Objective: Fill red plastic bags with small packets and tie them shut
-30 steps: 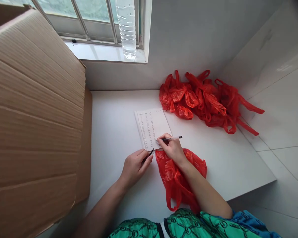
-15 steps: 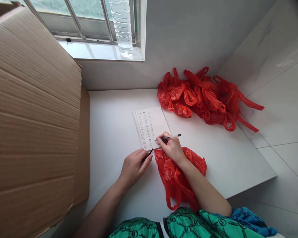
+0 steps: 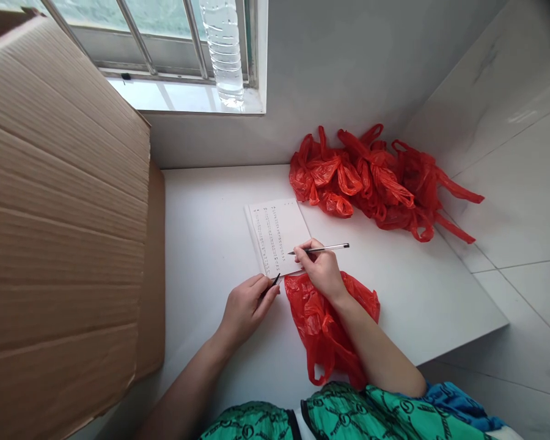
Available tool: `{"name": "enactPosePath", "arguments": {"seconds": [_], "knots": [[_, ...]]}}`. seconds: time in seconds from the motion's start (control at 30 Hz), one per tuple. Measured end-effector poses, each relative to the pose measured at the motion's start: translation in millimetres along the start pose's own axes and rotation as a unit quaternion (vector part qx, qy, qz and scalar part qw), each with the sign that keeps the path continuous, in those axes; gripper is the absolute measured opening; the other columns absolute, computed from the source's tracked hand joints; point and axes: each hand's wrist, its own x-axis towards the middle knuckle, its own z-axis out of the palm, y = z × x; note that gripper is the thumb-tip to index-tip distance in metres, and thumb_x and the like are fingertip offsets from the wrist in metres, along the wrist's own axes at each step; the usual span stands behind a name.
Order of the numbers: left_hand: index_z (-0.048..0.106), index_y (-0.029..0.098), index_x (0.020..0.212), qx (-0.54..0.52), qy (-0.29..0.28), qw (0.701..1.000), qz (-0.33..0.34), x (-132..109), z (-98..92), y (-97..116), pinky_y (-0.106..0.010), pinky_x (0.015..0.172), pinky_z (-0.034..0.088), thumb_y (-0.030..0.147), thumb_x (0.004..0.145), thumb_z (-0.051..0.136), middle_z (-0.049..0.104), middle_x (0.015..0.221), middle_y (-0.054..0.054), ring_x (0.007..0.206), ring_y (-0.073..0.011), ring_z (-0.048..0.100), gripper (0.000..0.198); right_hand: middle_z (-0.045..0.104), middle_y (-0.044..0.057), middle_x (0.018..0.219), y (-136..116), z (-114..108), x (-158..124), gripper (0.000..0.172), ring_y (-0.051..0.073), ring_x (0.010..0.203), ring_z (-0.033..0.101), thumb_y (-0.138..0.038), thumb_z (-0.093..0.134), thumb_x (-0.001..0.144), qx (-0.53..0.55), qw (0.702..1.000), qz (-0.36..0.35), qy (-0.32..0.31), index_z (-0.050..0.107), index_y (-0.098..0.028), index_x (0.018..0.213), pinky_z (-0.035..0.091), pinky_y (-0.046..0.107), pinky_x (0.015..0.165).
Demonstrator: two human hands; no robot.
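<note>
My right hand (image 3: pixel 321 266) is closed around a pen (image 3: pixel 332 247) with a clear barrel and dark ends. Its tip points left, over an open notebook (image 3: pixel 297 223) with columns of small handwriting on the page. By the notebook's lower left corner, my left hand (image 3: pixel 247 305) pinches a slim black piece that looks like a pen cap (image 3: pixel 276 279), mostly hidden by the fingers. Under my right wrist and forearm lies a crumpled red plastic bag (image 3: pixel 309 318), touching the notebook's near edge.
Several knotted red plastic bags (image 3: pixel 371 177) lie along the wall at the back of the white table (image 3: pixel 201 232). A large cardboard box (image 3: pixel 64 232) stands on the left. On the window sill is a clear water bottle (image 3: pixel 224 55). The table's right edge adjoins tiled surfaces.
The pen has turned flatter, and its rear end now reaches further right. My right hand has shifted slightly to the right. My left hand stays nearly still.
</note>
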Motion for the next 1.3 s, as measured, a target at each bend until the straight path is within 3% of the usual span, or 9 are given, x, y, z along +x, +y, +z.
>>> {"name": "enactPosePath", "arguments": {"seconds": [0.17,0.4,0.5,0.57,0.67,0.8,0.93,1.13,1.3], "knots": [[0.063,0.023,0.103,-0.028,0.010,1.000,0.003,-1,0.8,-3,-0.024,0.071,0.042,0.035,0.102,0.042,0.066,0.095,-0.001,0.082,-0.0142,0.062,0.024,0.063,-0.001,0.066,-17,-7,-10,0.028,0.016,0.067,0.065,-0.046,0.062,0.091,0.076,0.994,0.006,-0.078,0.060,-0.021,0.078,0.047,0.025,0.063],[0.064,0.023,0.105,-0.024,0.011,0.999,0.020,1,1.8,-4,-0.023,0.068,0.043,0.035,0.101,0.046,0.064,0.091,0.000,0.078,-0.0129,0.061,0.022,0.062,-0.002,0.068,-24,-2,-16,0.028,0.013,0.063,0.055,-0.042,0.059,0.093,0.009,0.989,-0.016,-0.150,0.061,-0.020,0.076,0.043,0.026,0.063],[0.065,0.023,0.103,-0.017,0.014,0.999,0.044,1,1.7,-3,-0.022,0.066,0.042,0.034,0.101,0.049,0.063,0.088,0.000,0.075,-0.0124,0.059,0.020,0.063,-0.001,0.076,-25,-7,-18,0.024,0.014,0.069,0.056,-0.044,0.062,0.092,-0.001,0.975,-0.010,-0.221,0.067,-0.021,0.092,0.044,0.027,0.067],[0.065,0.023,0.103,-0.013,0.019,0.998,0.064,0,1.5,-3,-0.022,0.066,0.042,0.033,0.100,0.050,0.062,0.086,0.000,0.074,-0.0125,0.059,0.019,0.061,-0.001,0.078,-26,-12,-20,0.035,0.015,0.072,0.056,-0.051,0.062,0.091,0.018,0.966,-0.005,-0.257,0.067,-0.023,0.112,0.044,0.028,0.069],[0.065,0.022,0.103,-0.006,0.025,0.996,0.085,-1,1.5,-2,-0.023,0.067,0.043,0.032,0.099,0.052,0.063,0.086,-0.001,0.074,-0.0131,0.058,0.016,0.050,-0.003,0.067,-26,-17,-24,0.048,0.013,0.062,0.048,-0.059,0.043,0.098,0.054,0.974,-0.012,-0.218,0.068,-0.024,0.119,0.039,0.027,0.061],[0.064,0.022,0.104,-0.006,0.029,0.994,0.109,-3,2.1,1,-0.023,0.067,0.043,0.028,0.099,0.054,0.063,0.086,-0.002,0.075,-0.0136,0.058,0.013,0.043,-0.003,0.056,-25,-14,-27,0.051,0.013,0.052,0.041,-0.053,0.034,0.102,0.074,0.992,-0.031,-0.094,0.072,-0.021,0.097,0.034,0.027,0.052],[0.061,0.019,0.104,-0.006,0.052,0.989,0.137,-5,0.6,4,-0.023,0.066,0.043,0.022,0.099,0.049,0.060,0.085,-0.003,0.073,-0.0139,0.057,0.013,0.049,-0.002,0.057,-21,-9,-29,0.050,0.012,0.049,0.044,-0.054,0.036,0.101,0.067,0.990,-0.039,-0.116,0.065,-0.021,0.077,0.037,0.027,0.049],[0.058,0.018,0.101,0.014,0.102,0.979,0.177,-8,-1.4,7,-0.024,0.065,0.044,0.017,0.098,0.049,0.058,0.085,-0.004,0.073,-0.0143,0.056,0.010,0.048,-0.002,0.055,-15,-2,-33,0.053,0.013,0.046,0.044,-0.060,0.031,0.100,0.085,0.986,-0.046,-0.135,0.059,-0.023,0.075,0.039,0.028,0.050],[0.061,0.021,0.111,-0.008,0.060,0.989,0.137,-5,2.2,14,-0.025,0.070,0.047,0.027,0.100,0.047,0.061,0.089,-0.004,0.076,-0.0142,0.058,0.019,0.047,-0.004,0.054,-29,-20,-28,0.051,0.011,0.045,0.044,-0.055,0.035,0.101,0.063,0.984,-0.085,-0.144,0.065,-0.021,0.078,0.038,0.025,0.048]]}}
